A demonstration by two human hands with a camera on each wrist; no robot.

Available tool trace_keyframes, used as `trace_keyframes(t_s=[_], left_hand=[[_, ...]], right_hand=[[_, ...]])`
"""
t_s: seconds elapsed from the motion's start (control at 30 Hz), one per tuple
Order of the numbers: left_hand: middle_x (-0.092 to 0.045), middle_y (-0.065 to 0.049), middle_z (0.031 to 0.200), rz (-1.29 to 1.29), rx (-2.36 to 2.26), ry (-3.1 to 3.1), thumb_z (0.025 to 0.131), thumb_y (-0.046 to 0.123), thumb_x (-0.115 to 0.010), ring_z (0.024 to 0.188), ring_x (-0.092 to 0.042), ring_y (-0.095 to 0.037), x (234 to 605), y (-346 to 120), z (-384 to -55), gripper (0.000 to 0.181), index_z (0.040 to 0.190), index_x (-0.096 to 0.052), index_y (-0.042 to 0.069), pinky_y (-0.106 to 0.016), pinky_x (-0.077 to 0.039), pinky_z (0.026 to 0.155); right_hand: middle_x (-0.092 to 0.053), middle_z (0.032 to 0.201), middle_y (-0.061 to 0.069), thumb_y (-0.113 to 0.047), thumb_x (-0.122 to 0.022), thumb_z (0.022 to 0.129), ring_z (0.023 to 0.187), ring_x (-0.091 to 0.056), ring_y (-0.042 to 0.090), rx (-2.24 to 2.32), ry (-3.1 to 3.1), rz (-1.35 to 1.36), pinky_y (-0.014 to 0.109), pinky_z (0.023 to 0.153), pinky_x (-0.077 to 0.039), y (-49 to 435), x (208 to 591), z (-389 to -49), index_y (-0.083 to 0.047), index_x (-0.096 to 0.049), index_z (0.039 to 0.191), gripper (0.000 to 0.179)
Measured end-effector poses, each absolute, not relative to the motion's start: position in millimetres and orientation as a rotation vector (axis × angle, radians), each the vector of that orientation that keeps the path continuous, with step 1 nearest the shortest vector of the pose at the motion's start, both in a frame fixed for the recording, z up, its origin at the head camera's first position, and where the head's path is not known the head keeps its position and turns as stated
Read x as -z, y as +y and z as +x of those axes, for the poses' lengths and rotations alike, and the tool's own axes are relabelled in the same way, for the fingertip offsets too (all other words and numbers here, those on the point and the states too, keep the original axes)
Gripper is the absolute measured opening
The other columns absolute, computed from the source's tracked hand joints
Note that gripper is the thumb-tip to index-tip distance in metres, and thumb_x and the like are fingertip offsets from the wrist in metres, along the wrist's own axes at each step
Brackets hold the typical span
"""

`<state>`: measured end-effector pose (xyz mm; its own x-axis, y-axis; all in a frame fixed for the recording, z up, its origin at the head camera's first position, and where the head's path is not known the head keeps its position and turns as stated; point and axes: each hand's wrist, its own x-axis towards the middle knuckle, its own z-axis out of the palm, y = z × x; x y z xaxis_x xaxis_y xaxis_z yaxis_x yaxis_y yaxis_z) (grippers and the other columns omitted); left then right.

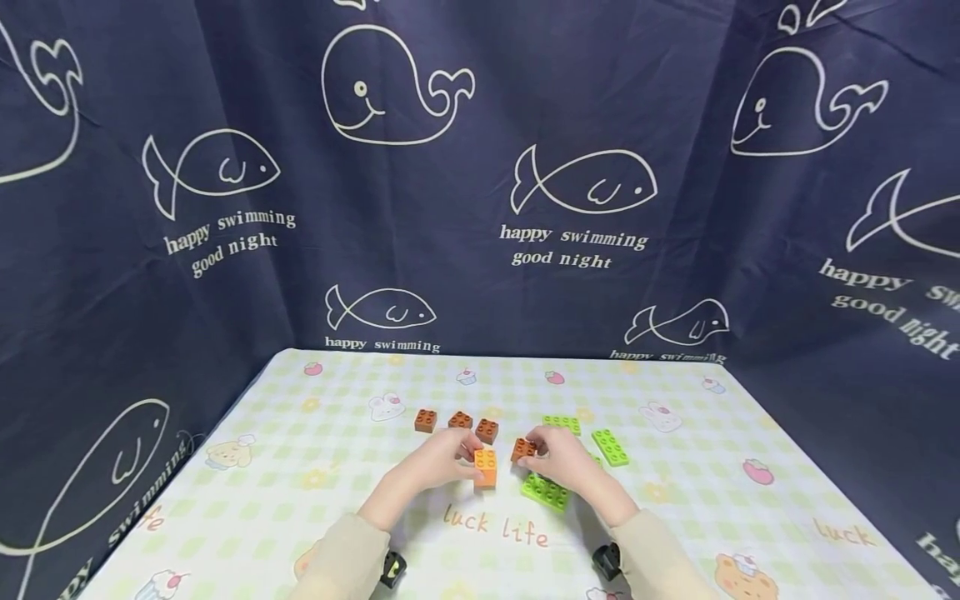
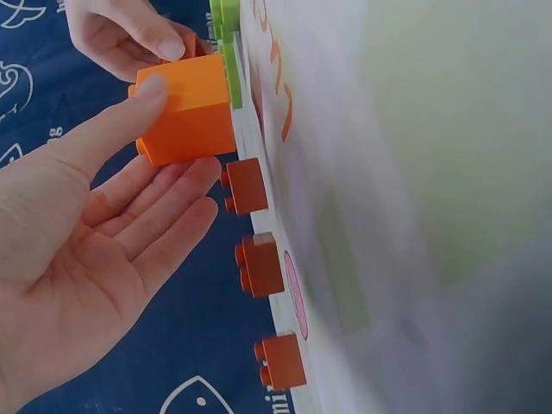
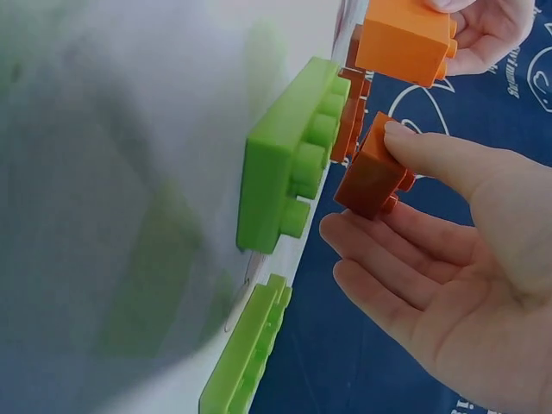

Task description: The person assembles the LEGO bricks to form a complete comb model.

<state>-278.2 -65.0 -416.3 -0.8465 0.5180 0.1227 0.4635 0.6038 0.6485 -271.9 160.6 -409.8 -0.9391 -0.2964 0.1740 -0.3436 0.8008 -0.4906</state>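
Note:
My left hand (image 1: 441, 458) pinches an orange toy building brick (image 1: 485, 475) between thumb and fingers, its studs facing up in the head view. To its right, my right hand (image 1: 568, 458) grips a smaller brown brick (image 1: 521, 451) by thumb and fingertips. In the right wrist view that brown brick (image 3: 371, 171) is tilted, and the other fingers stretch out below it. A green studded brick (image 1: 546, 492) lies close under the right hand. Just beyond the left hand sit three brown bricks, the nearest brown brick (image 1: 487, 430) behind the orange one.
Farther right on the patterned tablecloth (image 1: 315, 433) lie a flat green brick (image 1: 611, 447) and another green brick (image 1: 562, 424), with more green partly hidden by the right hand. A dark blue curtain (image 1: 480, 192) with white fish drawings hangs behind the table.

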Motion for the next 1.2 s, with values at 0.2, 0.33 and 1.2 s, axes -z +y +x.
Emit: trace_keyframes(t_s=[0.2, 0.33, 1.2], left_hand=[[-0.065, -0.001, 0.096, 0.877, -1.071, 2.738, 0.075, 0.024, -0.079, 0.087, -0.065, -0.014, 417.5, -60.4, -277.3, 0.034, 0.1, -0.062, 0.009, -0.024, -0.053, 0.078], [-0.065, 0.001, 0.095, 0.874, -1.073, 2.729, 0.074, 0.024, -0.079, 0.086, -0.065, -0.012, 417.3, -57.2, -276.8, 0.034, 0.1, -0.062, 0.01, -0.024, -0.053, 0.078], [-0.062, 0.007, 0.086, 0.88, -0.984, 2.7, 0.073, 0.022, -0.08, 0.076, -0.06, -0.002, 416.9, -31.9, -277.4, 0.029, 0.094, -0.063, 0.013, -0.018, -0.05, 0.072]], right_hand=[[-0.064, 0.087, 0.003, -0.018, -0.076, 0.078, 0.08, -0.058, 0.015, -0.816, -2.877, 0.512, 0.03, 0.07, -0.05, 164.4, 408.7, -272.8, -0.003, -0.067, 0.1, 0.028], [-0.065, 0.088, 0.004, -0.017, -0.076, 0.078, 0.08, -0.059, 0.016, -0.813, -2.858, 0.519, 0.031, 0.07, -0.05, 167.0, 407.5, -272.2, -0.003, -0.067, 0.099, 0.027], [-0.064, 0.09, 0.003, -0.016, -0.077, 0.077, 0.082, -0.06, 0.016, -0.763, -2.783, 0.462, 0.033, 0.075, -0.052, 180.6, 407.0, -268.7, -0.003, -0.067, 0.103, 0.031]])
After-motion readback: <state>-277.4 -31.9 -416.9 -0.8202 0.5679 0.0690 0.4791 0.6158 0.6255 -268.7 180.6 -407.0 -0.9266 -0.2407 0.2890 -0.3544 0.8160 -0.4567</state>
